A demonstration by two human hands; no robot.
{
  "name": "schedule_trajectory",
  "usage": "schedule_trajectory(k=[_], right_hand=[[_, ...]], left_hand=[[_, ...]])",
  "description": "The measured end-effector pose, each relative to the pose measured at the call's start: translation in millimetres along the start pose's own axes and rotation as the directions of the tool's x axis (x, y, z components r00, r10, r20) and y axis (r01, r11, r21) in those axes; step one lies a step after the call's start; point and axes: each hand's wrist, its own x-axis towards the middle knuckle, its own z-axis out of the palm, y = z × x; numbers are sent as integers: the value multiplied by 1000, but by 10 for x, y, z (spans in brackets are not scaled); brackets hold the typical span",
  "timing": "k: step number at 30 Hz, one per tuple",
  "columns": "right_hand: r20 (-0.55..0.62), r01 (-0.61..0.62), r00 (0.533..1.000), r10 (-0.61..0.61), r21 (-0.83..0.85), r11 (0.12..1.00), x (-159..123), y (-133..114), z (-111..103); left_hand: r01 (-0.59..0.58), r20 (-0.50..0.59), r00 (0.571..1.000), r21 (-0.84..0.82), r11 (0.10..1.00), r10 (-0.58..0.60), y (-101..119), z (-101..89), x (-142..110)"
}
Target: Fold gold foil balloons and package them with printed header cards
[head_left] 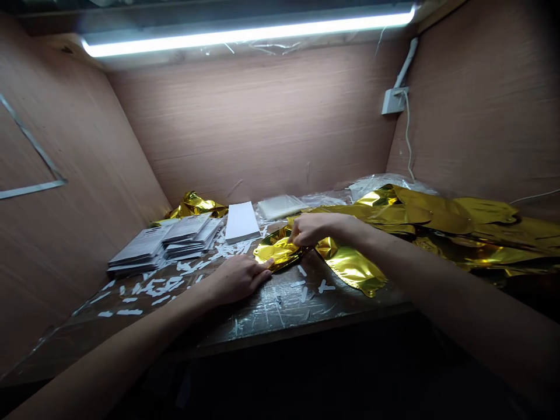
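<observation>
A folded gold foil balloon [280, 252], uninflated and shiny, lies on the dark table in front of me. My left hand [238, 279] rests at its near left edge, index finger stretched onto the foil and the other fingers partly hidden. Over its right side, my right hand [311, 228] has curled fingers closed on the foil; the fingertips are partly hidden. Beneath my right wrist another flat gold foil balloon [356, 268] extends toward the table's front edge.
Stacks of printed paper packets [140, 248] and a white card stack [242, 221] stand left. Small white strips [164, 286] lie scattered. A pile of gold foil balloons [437, 216] covers the right side. Clear plastic bags [282, 206] lie behind. Wooden walls enclose the table [280, 309].
</observation>
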Motion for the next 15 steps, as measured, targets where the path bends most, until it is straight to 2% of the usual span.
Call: schedule_trajectory(k=[2,6,8,10,13,15], right_hand=[[-30,-3,1000,6,98,995,24,-21,16],[-117,180,979,-170,84,980,101,-56,288],[-85,214,975,-208,83,973,129,-42,413],[-33,187,982,-185,100,977,140,-15,464],[44,162,985,-167,108,981,124,15,435],[64,148,986,-155,106,983,102,24,403]], left_hand=[[11,-12,1000,-8,1000,-11,-10,13,-6],[-13,-33,999,-33,999,12,-12,3,-19],[-25,-33,999,-33,999,24,-2,-33,-29],[-11,-52,999,-23,1000,9,0,-75,-38],[2,-135,991,-11,1000,-3,-48,-105,-42],[-51,-169,985,-51,997,42,-118,-87,-35]])
